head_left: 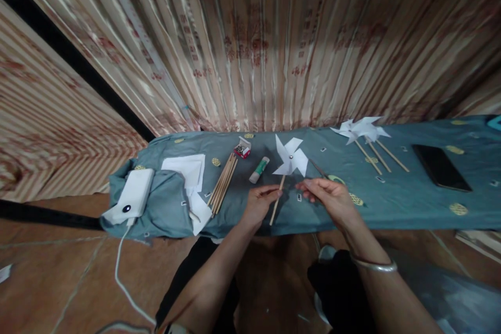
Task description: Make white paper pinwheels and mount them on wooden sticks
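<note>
My left hand (261,202) is pinched around the wooden stick of a white paper pinwheel (290,158), which stands up over the blue cloth (399,195). My right hand (327,193) is just right of the stick, fingers curled and pointing left toward it; whether it holds anything small is unclear. A thin dark tool (319,168) lies by the right fingers. A silver bangle (373,265) circles my right wrist.
Finished pinwheels on sticks (366,133) lie at the back right. A bundle of sticks (223,183), a pin box (242,148), a glue stick (259,169), white paper (188,169), a power bank with cable (133,198) and a phone (440,167) lie on the cloth. Curtains hang behind.
</note>
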Motion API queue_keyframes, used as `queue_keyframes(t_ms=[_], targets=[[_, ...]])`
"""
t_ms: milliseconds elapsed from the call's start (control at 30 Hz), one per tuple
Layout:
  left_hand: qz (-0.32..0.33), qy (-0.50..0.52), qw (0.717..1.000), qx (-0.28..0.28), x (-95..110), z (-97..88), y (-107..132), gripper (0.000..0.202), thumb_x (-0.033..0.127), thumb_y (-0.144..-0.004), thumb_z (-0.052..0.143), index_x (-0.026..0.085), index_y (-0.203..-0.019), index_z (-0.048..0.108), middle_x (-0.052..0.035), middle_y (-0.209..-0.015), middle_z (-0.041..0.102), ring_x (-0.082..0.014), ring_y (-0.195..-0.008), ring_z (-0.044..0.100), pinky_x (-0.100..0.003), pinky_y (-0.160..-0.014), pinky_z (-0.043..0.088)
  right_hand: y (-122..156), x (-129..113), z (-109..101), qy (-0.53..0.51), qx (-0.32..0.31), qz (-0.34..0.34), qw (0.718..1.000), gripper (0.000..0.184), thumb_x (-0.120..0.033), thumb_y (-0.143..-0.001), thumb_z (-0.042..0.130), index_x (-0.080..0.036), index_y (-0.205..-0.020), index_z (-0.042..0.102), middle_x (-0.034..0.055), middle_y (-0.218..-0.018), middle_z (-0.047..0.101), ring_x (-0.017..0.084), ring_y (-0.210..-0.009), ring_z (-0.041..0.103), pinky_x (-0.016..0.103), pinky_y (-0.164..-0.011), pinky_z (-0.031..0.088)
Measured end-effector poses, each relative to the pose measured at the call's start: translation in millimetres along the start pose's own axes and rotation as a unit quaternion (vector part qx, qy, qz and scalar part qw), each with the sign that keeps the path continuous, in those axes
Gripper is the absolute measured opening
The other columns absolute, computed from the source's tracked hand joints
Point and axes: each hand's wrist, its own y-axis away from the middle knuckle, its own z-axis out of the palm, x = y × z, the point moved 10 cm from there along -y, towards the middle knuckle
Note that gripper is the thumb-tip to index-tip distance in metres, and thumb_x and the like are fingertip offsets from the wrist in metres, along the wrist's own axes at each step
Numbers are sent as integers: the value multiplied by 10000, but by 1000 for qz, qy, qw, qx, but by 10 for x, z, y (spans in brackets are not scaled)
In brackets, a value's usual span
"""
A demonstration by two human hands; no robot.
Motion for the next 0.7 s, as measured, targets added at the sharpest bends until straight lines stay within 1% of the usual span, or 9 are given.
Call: queue_keyframes(t_ms=[67,167,233,333,400,500,600,700], targets=[[2,6,1000,11,16,-17,-8,323,376,-468,863,177,-711,783,-49,-698,730,-135,-632,587,-258,-654,458,-8,-32,-101,-10,28,-16,999,389,-579,-601,783,-193,-623,741,64,-650,721,101,-482,508,232,-439,380],[1,18,1000,13,29,6,-11,335,372,-459,866,173,-715,782,-46,-691,724,-123,-618,573,-251,-646,451,-36,-53,-271,-43,85,-36,995,377,-564,-600,791,-193,-601,724,37,-586,681,86,-461,458,225,-431,335],[-2,27,1000,8,27,45,0,339,369,-463,866,171,-725,783,-44,-685,721,-118,-614,566,-248,-643,447,-61,-32,-393,-65,131,-44,988,360,-543,-585,807,-195,-600,718,28,-615,689,83,-481,462,222,-453,343],[-6,36,999,-4,3,119,34,329,363,-472,864,171,-726,782,-40,-676,717,-114,-606,556,-245,-636,441,-111,21,-526,-77,182,-56,979,342,-510,-543,838,-204,-650,729,11,-681,706,96,-574,535,220,-530,403],[-10,36,999,-18,-28,180,59,315,358,-484,858,172,-726,782,-38,-677,718,-112,-607,556,-244,-641,441,-163,64,-550,-86,186,-56,977,359,-510,-530,842,-211,-698,735,-5,-685,702,106,-615,570,221,-565,430],[-18,25,999,-34,-84,249,87,294,352,-495,850,174,-718,782,-37,-666,717,-116,-603,556,-247,-639,440,-249,96,-541,-105,168,-51,979,384,-542,-538,828,-215,-709,720,-21,-647,685,110,-580,581,232,-554,451],[-24,15,999,-37,-136,267,95,290,355,-498,847,178,-719,784,-40,-675,724,-127,-615,568,-251,-639,442,-318,85,-542,-130,150,-48,979,402,-575,-548,814,-219,-699,704,-15,-638,689,119,-571,606,235,-537,468],[-32,6,999,-41,-188,261,93,307,362,-481,853,175,-713,784,-45,-683,729,-137,-628,578,-257,-651,447,-369,110,-536,-171,138,-25,975,429,-574,-511,833,-213,-714,719,0,-660,709,122,-588,630,229,-543,480]])
